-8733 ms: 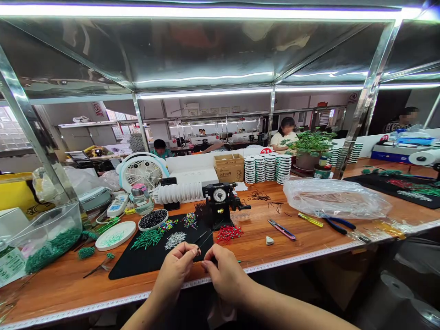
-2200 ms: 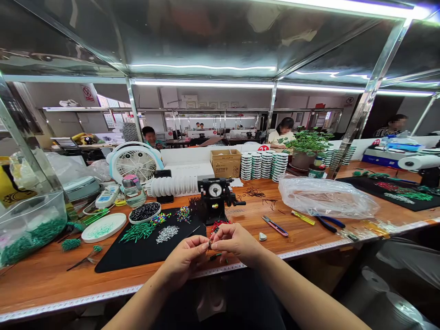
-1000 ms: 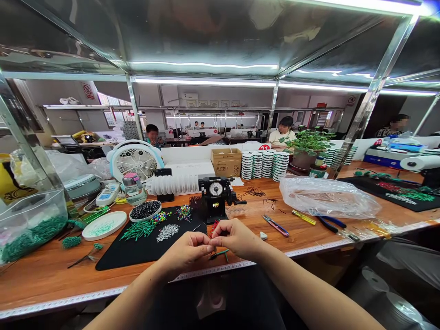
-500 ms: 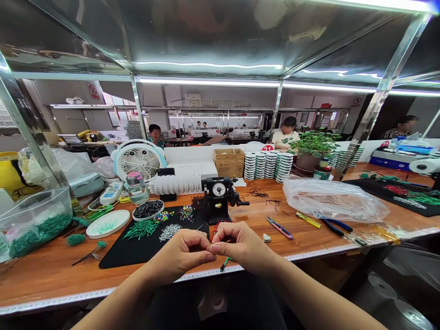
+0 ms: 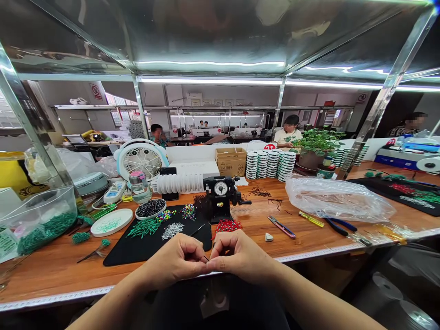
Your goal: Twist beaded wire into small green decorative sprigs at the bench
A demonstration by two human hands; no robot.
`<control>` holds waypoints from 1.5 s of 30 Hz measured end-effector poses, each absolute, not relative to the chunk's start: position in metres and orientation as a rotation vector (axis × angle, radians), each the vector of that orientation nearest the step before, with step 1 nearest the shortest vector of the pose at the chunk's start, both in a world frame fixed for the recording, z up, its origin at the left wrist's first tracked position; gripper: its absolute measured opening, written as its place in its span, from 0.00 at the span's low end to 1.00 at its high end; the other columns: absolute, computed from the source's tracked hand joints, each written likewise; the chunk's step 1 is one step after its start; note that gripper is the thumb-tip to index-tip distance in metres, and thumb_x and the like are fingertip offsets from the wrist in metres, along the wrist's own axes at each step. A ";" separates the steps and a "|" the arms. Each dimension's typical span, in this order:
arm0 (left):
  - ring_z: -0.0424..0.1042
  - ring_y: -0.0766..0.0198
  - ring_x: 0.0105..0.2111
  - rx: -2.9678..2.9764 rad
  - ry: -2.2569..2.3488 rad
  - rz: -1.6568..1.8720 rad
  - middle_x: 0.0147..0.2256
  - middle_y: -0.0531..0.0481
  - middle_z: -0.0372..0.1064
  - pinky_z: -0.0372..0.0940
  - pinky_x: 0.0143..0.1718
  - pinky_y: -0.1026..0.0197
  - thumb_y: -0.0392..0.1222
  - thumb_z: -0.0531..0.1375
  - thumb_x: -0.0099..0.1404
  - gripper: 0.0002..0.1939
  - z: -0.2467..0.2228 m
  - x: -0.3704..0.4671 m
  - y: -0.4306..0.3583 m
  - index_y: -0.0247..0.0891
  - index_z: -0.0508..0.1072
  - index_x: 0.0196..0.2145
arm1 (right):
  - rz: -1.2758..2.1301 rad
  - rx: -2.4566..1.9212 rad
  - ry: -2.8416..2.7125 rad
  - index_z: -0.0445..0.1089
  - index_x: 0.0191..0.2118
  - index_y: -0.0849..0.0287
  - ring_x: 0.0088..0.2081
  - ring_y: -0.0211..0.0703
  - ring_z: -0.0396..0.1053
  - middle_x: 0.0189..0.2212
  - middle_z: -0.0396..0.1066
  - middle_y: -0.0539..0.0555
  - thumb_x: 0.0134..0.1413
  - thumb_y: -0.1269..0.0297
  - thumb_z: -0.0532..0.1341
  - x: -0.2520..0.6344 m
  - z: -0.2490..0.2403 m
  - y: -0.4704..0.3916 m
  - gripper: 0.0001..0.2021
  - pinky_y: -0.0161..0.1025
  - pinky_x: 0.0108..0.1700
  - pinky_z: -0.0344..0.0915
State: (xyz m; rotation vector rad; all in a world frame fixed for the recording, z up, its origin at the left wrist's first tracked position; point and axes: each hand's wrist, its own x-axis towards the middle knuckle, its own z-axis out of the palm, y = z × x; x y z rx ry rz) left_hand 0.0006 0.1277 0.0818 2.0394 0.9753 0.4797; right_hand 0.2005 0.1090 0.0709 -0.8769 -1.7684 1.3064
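My left hand (image 5: pixel 180 259) and my right hand (image 5: pixel 237 256) meet fingertip to fingertip at the table's front edge, both pinched closed. A thin dark piece shows between the fingertips; which hand grips it, or what it is, I cannot make out. Just behind them lie red pieces (image 5: pixel 227 226). On the black mat (image 5: pixel 130 253) are green pieces (image 5: pixel 143 228), small silvery parts (image 5: pixel 172 230), coloured beads (image 5: pixel 188 211) and a dish of black beads (image 5: pixel 150 209). A black winding device (image 5: pixel 220 197) with a dial and crank stands behind.
Snips (image 5: pixel 282 227), a small white piece (image 5: pixel 268 237), a yellow tool (image 5: pixel 311 219) and blue-handled pliers (image 5: pixel 338 225) lie right. A plastic bag (image 5: pixel 338 199), stacked spools (image 5: pixel 262 164) and a fan (image 5: pixel 142 161) sit farther back. People sit beyond the divider.
The view has shifted slightly. The green piece with a dark end below my hands no longer shows. More of the red pile is visible, and a dark piece now shows between my fingertips.
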 end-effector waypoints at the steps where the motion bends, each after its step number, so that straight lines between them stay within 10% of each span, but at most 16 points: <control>1: 0.52 0.68 0.22 2.043 0.976 0.475 0.19 0.55 0.58 0.47 0.23 0.64 0.50 0.62 0.56 0.15 0.081 0.000 0.128 0.35 0.71 0.20 | 1.298 -0.884 -1.767 0.71 0.24 0.62 0.27 0.36 0.60 0.23 0.66 0.48 0.42 0.63 0.68 0.200 0.071 0.109 0.08 0.33 0.28 0.54; 32: 0.64 0.67 0.24 2.429 1.055 0.277 0.22 0.54 0.66 0.56 0.27 0.67 0.38 0.58 0.60 0.09 0.104 0.008 0.075 0.39 0.74 0.24 | 1.601 -0.870 -1.749 0.68 0.23 0.64 0.22 0.30 0.57 0.19 0.63 0.46 0.40 0.67 0.68 0.200 0.068 0.084 0.08 0.29 0.24 0.53; 39: 0.64 0.66 0.24 1.942 1.042 0.570 0.22 0.52 0.67 0.57 0.26 0.66 0.43 0.64 0.54 0.07 0.100 -0.003 0.070 0.38 0.77 0.24 | 1.118 -0.601 -2.058 0.70 0.45 0.58 0.42 0.40 0.64 0.43 0.66 0.54 0.48 0.72 0.65 0.215 0.083 0.076 0.16 0.34 0.42 0.61; 45: 0.61 0.71 0.23 0.944 0.777 1.087 0.21 0.55 0.65 0.57 0.26 0.69 0.44 0.69 0.49 0.09 0.048 0.017 0.066 0.37 0.75 0.21 | 1.097 -0.623 -1.740 0.75 0.30 0.61 0.28 0.36 0.63 0.22 0.65 0.49 0.51 0.64 0.64 0.193 0.051 0.081 0.06 0.34 0.33 0.59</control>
